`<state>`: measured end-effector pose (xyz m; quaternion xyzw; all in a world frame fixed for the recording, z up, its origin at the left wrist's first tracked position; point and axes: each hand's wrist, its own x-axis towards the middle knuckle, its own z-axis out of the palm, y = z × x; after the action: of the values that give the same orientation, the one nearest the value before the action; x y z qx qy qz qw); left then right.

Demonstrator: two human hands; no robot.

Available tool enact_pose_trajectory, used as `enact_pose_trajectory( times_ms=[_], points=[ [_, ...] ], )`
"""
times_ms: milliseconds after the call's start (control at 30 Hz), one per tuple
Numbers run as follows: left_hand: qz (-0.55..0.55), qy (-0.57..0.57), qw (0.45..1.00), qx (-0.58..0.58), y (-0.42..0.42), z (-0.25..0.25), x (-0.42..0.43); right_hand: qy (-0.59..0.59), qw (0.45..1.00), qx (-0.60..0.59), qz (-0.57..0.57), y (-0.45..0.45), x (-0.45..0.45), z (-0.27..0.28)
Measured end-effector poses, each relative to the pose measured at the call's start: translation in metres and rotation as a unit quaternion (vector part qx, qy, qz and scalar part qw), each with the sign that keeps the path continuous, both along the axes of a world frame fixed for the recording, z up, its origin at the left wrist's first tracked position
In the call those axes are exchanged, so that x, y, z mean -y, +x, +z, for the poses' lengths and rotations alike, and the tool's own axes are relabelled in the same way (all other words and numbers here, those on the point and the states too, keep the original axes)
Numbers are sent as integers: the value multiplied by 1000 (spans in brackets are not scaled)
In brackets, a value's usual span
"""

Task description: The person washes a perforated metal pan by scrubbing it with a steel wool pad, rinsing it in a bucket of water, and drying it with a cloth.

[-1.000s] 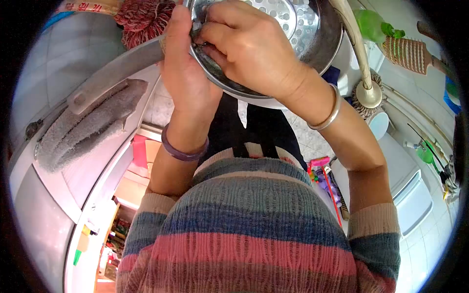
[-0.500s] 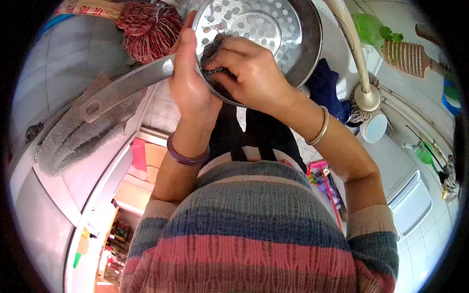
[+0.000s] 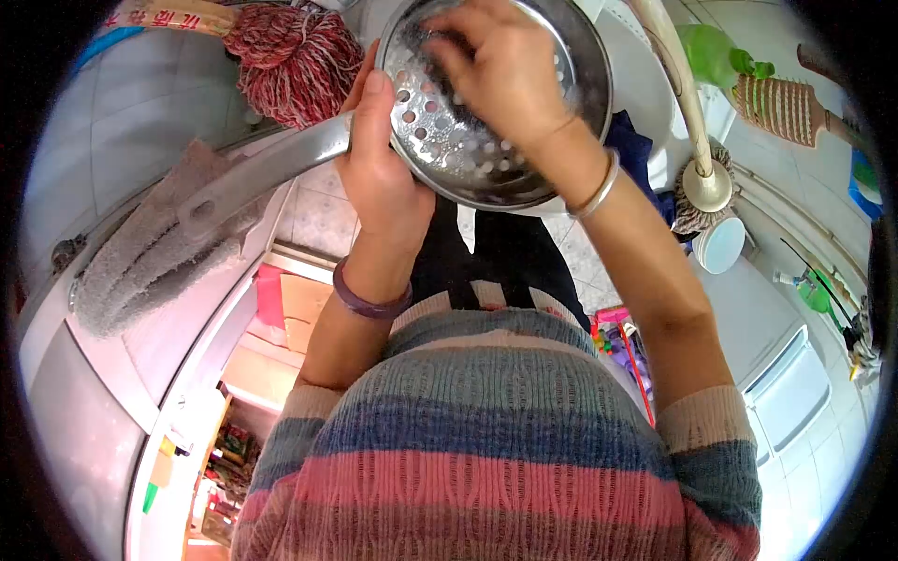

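Observation:
A round metal pan (image 3: 449, 154) with a perforated bottom is tilted at the top centre, its inside wet and foamy. My left hand (image 3: 379, 164) grips its rim where the long grey handle (image 3: 271, 168) joins, thumb up along the edge. Inside the pan my right hand (image 3: 510, 75) is closed round a dark scrubber (image 3: 456, 42), mostly hidden by the fingers and slightly blurred. The scrubber lies against the upper part of the perforated surface.
A red and white mop head (image 3: 295, 70) hangs upper left, above a grey towel (image 3: 159, 252). At right are a pale pole (image 3: 687, 103), a brown brush (image 3: 776, 107), a green bottle (image 3: 706, 54) and a white tub (image 3: 720, 245). Dark blue cloth (image 3: 629, 154) lies behind the pan.
The pan came down into fuller view, then shifted slightly. My right hand with the scrubber moved from the pan's near left edge up to its upper part. My left hand kept its grip.

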<state>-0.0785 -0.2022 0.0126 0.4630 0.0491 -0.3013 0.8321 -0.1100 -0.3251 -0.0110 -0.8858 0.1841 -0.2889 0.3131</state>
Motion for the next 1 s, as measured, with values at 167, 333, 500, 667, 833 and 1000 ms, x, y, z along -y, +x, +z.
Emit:
enact_pose_trajectory(
  times_ms=[167,333,500,667,833,1000],
  points=[
    [-18,10,1000,-3,5,-8,-5,-6,998,38,42,-6,-13,-5],
    [-27,16,999,-9,1,-7,-6,10,997,27,68,-6,-25,-1],
    [-19,26,999,9,-2,-5,-7,16,1000,-24,-6,3,5,-3],
    [-23,10,1000,13,-1,-7,-7,49,998,-3,26,-6,-28,9],
    [-36,1,999,30,-2,-12,-5,17,999,-27,11,-6,-16,8],
    [-31,1,999,8,-3,-11,-6,33,999,-41,10,-2,-6,5]
  ],
)
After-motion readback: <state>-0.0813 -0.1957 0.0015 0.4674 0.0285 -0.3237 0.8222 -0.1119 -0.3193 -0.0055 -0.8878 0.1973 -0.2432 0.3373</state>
